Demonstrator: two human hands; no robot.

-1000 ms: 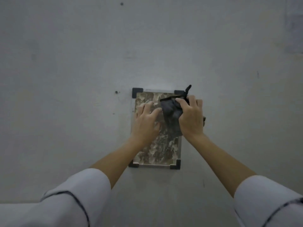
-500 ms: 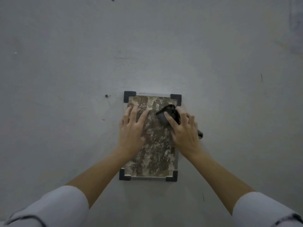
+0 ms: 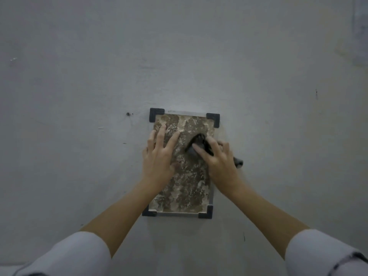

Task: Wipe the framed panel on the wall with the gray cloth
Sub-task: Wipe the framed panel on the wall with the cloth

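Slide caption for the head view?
Left hand braces framed panel while right hand presses gray cloth against it.

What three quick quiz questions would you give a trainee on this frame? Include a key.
1. Which hand presses the gray cloth on the framed panel?
2. True or false: the left hand lies flat and open on the panel.
3. The dark corner pieces in view number: A two, B three, C four.

Key: 1. the right hand; 2. true; 3. C, for example the top-left corner piece.
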